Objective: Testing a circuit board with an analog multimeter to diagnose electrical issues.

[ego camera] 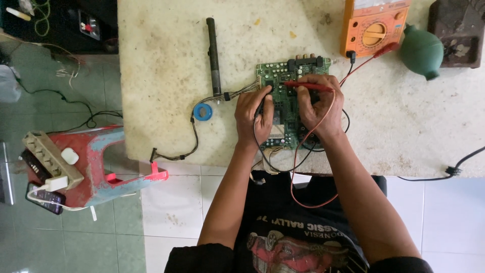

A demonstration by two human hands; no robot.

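Green board [288, 108] flat on tabletop [166, 76]: light, stiff, fragile; grip edges. Left hand [254, 115] pinches black probe [262, 103], right hand [317, 103] pinches red probe [308, 86] pointing 9 o'clock.

Black printed tee, short sleeves, bare forearms

A pale, stained stone worktop [166, 76] stands over a floor of green tiles [60, 242] and white tiles [172, 207]. A worn red plastic stool [101, 156] stands beside the worktop. Daylight is even and soft.
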